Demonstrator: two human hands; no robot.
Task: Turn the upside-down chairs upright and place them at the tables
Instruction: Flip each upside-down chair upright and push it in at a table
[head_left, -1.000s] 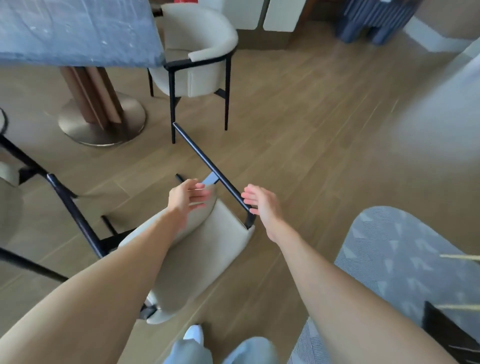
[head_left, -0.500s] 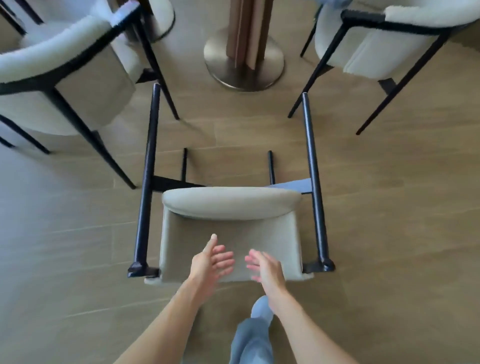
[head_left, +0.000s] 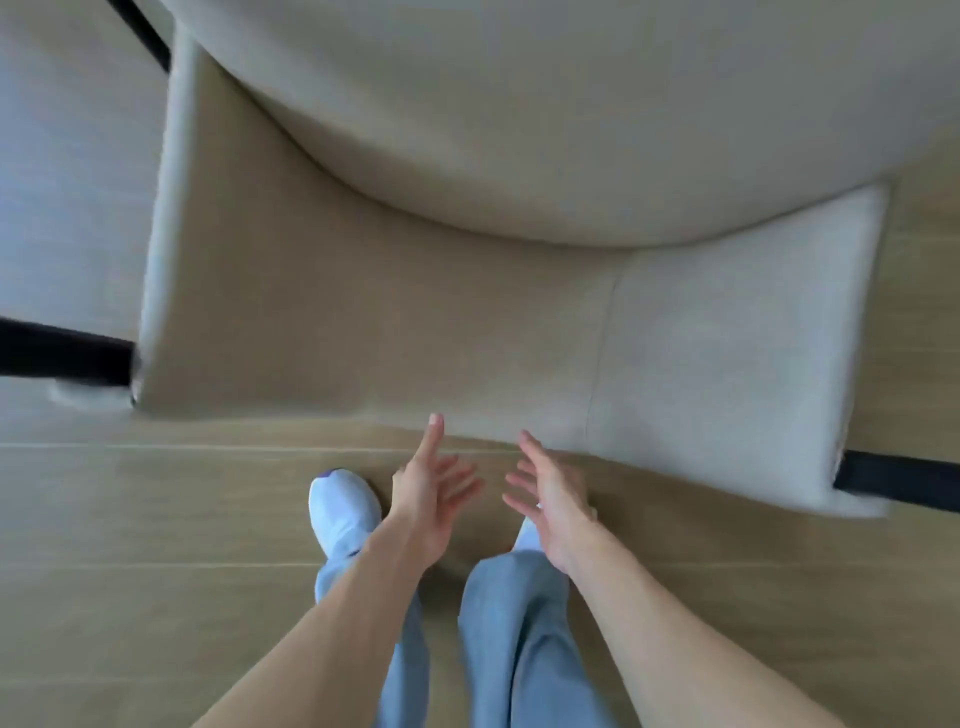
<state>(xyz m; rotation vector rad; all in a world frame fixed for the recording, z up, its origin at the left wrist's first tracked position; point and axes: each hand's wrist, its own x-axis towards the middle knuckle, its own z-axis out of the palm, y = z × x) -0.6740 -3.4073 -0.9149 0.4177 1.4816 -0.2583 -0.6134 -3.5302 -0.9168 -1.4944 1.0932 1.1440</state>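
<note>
- Your L hand (head_left: 428, 499): fingers (head_left: 432, 436) spread wide & straight, palm turned inward toward the other hand, index tip at the near edge of the chair; can't tell if it touches. Holds nothing.
- Your R hand (head_left: 553, 501): fingers (head_left: 530, 449) fanned out wide too, palm facing the L one, tips just short of the chair's near edge. Holds nothing.
- Both hands sit close together w/ a narrow gap between them, forearms bare, reaching fwd from the bottom of the view.
- Chair (head_left: 467, 322): fills the top half, right in front of your hands. Flat beige upholstered panel w/ a woven-fabric look, a stitched seam running down it right of centre; panel is paler on the right side. Above it a big rounded, padded cushion shape, smooth & off-white, curving across the top.
- Frame bars (head_left: 62, 356): black, straight, look like metal; one sticks out at the panel's left corner, one at the lower right corner, a thin one top left.
- View is blurred, so can't tell which way up the chair lies.
- Floor (head_left: 156, 519): light wood-look planks w/ thin pale joints, running across.
- Your shoe (head_left: 340, 512): white, rounded toe, on the floor just left of the L hand. Pale blue trouser legs (head_left: 509, 639) below your hands.
</note>
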